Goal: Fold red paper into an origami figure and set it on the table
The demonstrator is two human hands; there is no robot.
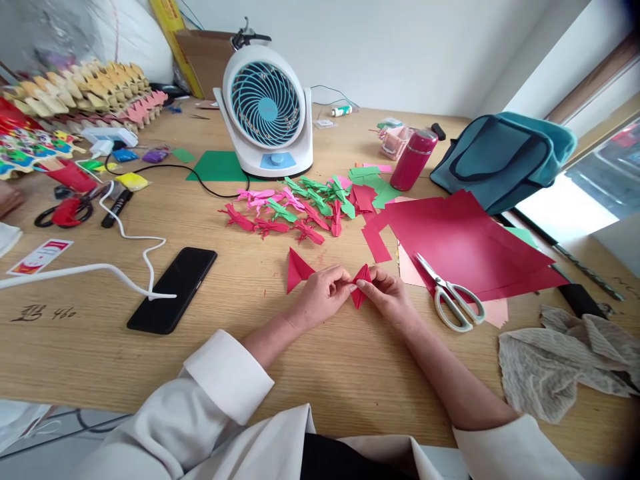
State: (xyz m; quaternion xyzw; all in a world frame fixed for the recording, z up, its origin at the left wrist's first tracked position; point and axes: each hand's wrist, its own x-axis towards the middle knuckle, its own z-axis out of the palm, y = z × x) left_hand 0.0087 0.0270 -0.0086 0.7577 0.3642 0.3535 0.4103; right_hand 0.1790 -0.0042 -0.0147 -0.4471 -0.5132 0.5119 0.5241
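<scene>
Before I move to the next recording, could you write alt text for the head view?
A person's left hand and right hand pinch a folded red paper piece over a wooden desk. Beyond are folded paper figures and a white desk fan; a black smartphone lies left, scissors right.

folded piece (pixel 359 299): creased paper | scissors (pixel 443 283): metal, smooth plastic | tabletop (pixel 240 293): smooth wood | rag (pixel 545 368): crinkled cloth

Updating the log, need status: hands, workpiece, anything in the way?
Both hands pinching: left, right. Folded red paper between fingertips. Red triangle close beyond left hand. Open scissors right of right hand, not touching it.
</scene>
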